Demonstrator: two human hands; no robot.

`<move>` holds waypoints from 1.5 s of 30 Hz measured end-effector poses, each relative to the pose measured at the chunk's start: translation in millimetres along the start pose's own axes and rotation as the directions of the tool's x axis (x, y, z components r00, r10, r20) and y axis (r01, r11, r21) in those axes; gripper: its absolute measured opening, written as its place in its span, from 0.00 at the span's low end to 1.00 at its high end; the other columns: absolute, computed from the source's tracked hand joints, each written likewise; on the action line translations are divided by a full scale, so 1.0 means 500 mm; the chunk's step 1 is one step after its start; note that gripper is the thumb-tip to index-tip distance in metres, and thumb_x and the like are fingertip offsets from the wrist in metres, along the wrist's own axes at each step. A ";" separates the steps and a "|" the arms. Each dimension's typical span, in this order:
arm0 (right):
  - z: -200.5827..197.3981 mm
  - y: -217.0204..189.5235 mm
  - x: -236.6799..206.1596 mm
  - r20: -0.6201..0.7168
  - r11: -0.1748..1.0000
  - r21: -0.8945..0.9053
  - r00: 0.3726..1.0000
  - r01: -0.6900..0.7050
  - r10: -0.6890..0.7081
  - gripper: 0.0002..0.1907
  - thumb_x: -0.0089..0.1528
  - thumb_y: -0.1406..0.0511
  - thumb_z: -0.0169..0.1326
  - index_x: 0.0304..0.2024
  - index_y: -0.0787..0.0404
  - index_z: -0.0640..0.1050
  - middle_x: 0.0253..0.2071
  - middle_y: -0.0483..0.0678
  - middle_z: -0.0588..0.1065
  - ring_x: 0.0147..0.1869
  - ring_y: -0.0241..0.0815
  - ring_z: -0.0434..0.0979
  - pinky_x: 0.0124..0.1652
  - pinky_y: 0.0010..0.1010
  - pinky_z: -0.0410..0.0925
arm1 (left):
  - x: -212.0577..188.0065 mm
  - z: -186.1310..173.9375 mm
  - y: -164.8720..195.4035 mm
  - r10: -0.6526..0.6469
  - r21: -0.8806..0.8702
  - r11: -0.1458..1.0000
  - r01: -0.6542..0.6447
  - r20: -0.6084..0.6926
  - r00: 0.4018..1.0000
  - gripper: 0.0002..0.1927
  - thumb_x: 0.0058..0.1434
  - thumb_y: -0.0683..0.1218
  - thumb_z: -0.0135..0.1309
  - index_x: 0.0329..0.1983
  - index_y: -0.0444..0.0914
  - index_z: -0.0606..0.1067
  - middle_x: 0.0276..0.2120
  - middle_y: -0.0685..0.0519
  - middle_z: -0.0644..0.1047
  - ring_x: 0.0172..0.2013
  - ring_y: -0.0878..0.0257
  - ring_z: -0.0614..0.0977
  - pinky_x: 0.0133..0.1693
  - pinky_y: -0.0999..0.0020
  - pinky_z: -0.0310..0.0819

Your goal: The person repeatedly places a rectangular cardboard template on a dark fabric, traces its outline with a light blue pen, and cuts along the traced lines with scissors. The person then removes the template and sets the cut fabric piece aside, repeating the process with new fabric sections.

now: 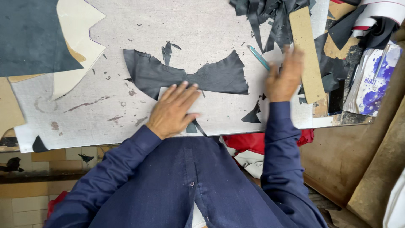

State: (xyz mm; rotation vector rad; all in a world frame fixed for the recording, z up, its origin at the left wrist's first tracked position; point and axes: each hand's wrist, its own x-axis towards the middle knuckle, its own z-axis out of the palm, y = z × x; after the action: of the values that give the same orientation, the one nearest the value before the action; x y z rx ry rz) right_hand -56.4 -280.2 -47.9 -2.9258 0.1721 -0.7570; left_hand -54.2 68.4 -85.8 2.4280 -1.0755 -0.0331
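Pale grey desk (177,25), scratched and stained, filling most of the view. At upper left, a big dark sheet (29,36) lying over a cream sheet (78,40). In the middle, a dark piece of leather (185,76) with ragged edges, flat on the desk, wide at both ends and narrow in the centre. At upper right, a heap of dark scraps (270,17) beside a long brown cardboard strip (307,55).

Left hand (173,110) open and flat, fingers spread, pressing on a small pale pattern piece (195,118) at the lower edge of the leather; nothing gripped. Right hand (283,76) blurred, out to the right of the leather, near the cardboard strip, fingers loosely stretched; perhaps touching the desk, hard to tell whether anything is held. Just beside it, a thin blue-green tool (258,57) lying slanted on the desk. Below it, a small dark triangle scrap (253,116) near the desk edge.
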 end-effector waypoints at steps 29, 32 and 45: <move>-0.077 -0.054 -0.013 0.723 0.822 0.460 0.679 -0.337 -0.126 0.15 0.62 0.63 0.62 0.50 0.62 0.83 0.42 0.53 0.83 0.38 0.41 0.82 0.40 0.33 0.75 | -0.036 -0.051 -0.058 -0.289 -0.146 0.946 0.289 0.019 0.957 0.50 0.59 0.65 0.58 0.77 0.35 0.56 0.71 0.44 0.64 0.72 0.49 0.60 0.72 0.48 0.42; -0.028 -0.111 0.000 0.639 0.845 0.506 0.732 -0.172 -0.234 0.14 0.61 0.64 0.64 0.48 0.60 0.84 0.40 0.53 0.82 0.38 0.44 0.82 0.41 0.33 0.74 | -0.031 -0.046 -0.046 -0.220 -0.089 0.973 0.212 -0.091 0.971 0.34 0.60 0.57 0.62 0.67 0.43 0.70 0.64 0.49 0.74 0.68 0.51 0.68 0.70 0.44 0.45; 0.023 -0.105 -0.130 0.293 0.895 0.328 0.869 0.301 -0.399 0.25 0.63 0.51 0.60 0.61 0.47 0.79 0.68 0.52 0.70 0.73 0.54 0.65 0.69 0.51 0.55 | -0.026 -0.014 -0.023 -0.256 -0.048 0.966 0.253 -0.265 0.930 0.18 0.69 0.49 0.57 0.58 0.37 0.79 0.60 0.50 0.77 0.66 0.54 0.72 0.70 0.43 0.53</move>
State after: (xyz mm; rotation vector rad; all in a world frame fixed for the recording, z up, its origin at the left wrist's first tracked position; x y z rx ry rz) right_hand -103.2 -218.5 -81.3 -2.7862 -0.4785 -0.2412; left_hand -53.8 87.3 -86.8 2.4570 -0.6352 0.1992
